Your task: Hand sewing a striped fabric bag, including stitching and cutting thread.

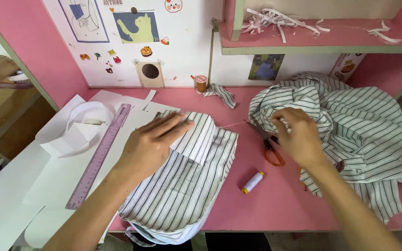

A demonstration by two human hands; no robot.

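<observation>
Left hand [152,142] pressing flat, fingers open, on striped cloth [182,186]; soft, light, likely slipping. Right hand [298,135] pinching thread [236,124] taut; scissors [270,148] beneath it.

two thread spools [252,182], one ruler [99,155], one scissors [270,147], two hands [150,145]

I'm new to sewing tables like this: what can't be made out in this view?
- Scissors: blades and one handle hidden under the right hand.
- Striped fabric piece: near end cut off past the table edge.
- Right hand's fingertips: whether they pinch anything is hidden.
- Thread: too thin to trace.
</observation>
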